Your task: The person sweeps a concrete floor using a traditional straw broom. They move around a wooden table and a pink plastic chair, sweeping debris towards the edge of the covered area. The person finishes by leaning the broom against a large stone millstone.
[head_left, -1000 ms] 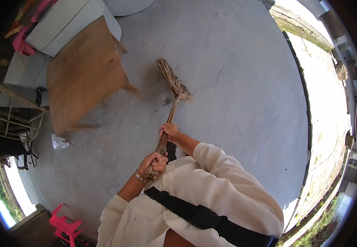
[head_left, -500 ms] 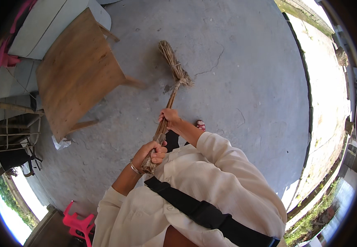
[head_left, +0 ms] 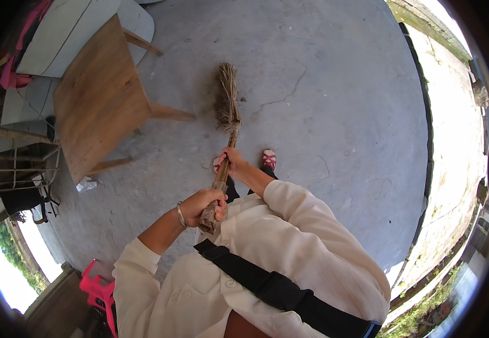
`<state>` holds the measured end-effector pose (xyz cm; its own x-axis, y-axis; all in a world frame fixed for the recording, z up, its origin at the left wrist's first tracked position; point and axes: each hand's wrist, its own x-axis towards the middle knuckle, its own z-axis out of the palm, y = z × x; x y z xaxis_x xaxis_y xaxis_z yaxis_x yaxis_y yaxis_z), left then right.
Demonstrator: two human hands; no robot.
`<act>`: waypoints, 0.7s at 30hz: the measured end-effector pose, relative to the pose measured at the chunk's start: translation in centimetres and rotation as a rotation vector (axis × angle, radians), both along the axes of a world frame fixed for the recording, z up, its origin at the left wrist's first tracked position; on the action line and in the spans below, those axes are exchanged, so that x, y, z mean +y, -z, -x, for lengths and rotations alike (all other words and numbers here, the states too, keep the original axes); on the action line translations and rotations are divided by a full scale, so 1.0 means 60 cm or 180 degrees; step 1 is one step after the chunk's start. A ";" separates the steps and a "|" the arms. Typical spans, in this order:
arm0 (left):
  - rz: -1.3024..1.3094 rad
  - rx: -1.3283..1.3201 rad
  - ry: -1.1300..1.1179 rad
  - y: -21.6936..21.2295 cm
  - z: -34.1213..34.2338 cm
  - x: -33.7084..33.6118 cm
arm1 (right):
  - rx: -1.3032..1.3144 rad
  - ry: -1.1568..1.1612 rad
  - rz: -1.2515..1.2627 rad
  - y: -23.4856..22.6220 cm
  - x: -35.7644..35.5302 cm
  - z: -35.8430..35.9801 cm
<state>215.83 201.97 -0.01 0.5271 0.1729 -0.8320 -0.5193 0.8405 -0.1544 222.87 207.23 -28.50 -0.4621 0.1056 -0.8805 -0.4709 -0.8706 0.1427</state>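
Note:
A straw broom (head_left: 230, 98) with a bundled stick handle reaches away from my body, its bristles at the grey concrete floor (head_left: 334, 107). My left hand (head_left: 208, 204), with a bangle at the wrist, is wrapped round the handle's thick, plastic-covered top end. Lower on the handle, my right hand (head_left: 231, 160) is closed round the bare sticks. Both of my feet in red patterned shoes (head_left: 269, 159) show beyond my shirt, the left one partly hidden by the right hand and handle.
A wooden table (head_left: 103, 96) stands on its legs or tilts at the left; which, I cannot tell. White panels (head_left: 67, 34) are behind it. Crumpled white plastic (head_left: 87, 184) lies by its near corner. A pink plastic stool (head_left: 98, 287) is at lower left. The floor's dark edge (head_left: 427, 124) runs along the right.
The broom head has swung slightly nearer and to the left, now pointing more straight ahead. Both hands keep their grip. More of my shoes has come into view.

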 end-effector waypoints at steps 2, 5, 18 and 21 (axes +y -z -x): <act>-0.0075 -0.0060 -0.0186 -0.007 0.009 0.003 | -0.0466 0.0184 -0.0214 -0.065 0.030 -0.021; -0.0166 -0.0371 -0.0662 -0.051 0.039 -0.015 | -0.0859 -0.0057 -0.0336 -0.192 0.050 -0.029; -0.0105 0.0416 0.0227 -0.057 -0.098 0.098 | 0.0144 0.0923 -0.0062 -0.176 0.117 -0.095; -0.0005 0.0293 0.0556 -0.025 -0.154 0.163 | 0.0434 0.1468 0.0027 -0.095 0.134 -0.158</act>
